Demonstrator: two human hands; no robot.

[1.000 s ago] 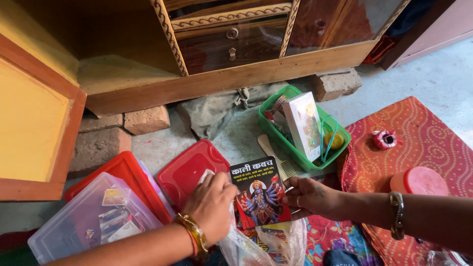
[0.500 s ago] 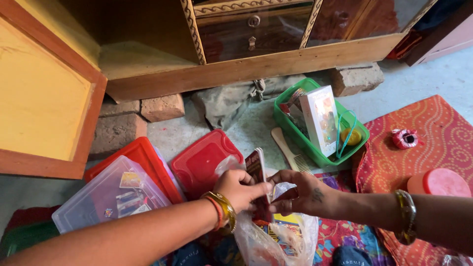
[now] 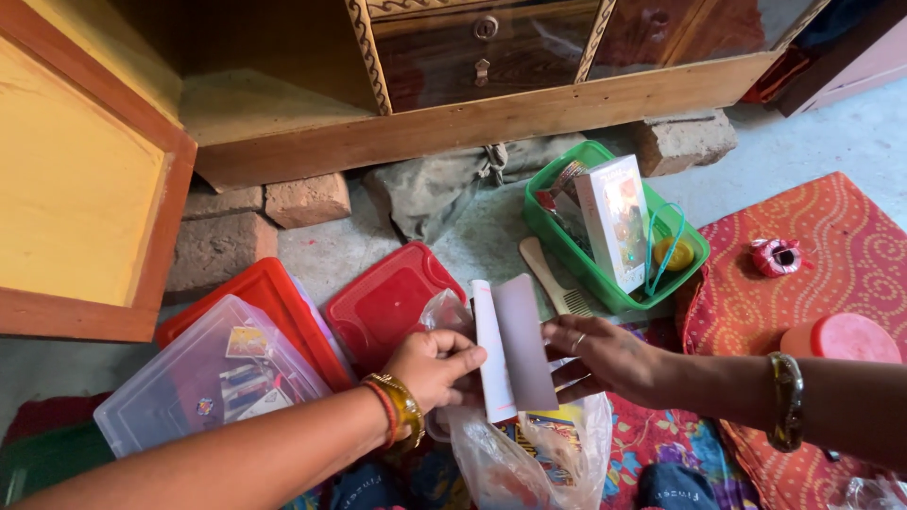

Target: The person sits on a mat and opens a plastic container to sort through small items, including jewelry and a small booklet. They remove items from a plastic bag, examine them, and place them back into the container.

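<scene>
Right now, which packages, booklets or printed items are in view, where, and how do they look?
Booklet: held in both hands, centre, thin, pale pages.
White box: upright in the green basket, colourful picture front.
Plastic bag: under the hands, clear, printed items inside.
Clear tub: left, small picture cards inside.

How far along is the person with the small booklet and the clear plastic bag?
Done: a clear plastic bag already holds printed booklets. In hand: the left hand and right hand hold a small thin booklet, back cover up, above the bag's mouth. Left: it is not yet inside; the red plastic lid lies off its box.
</scene>
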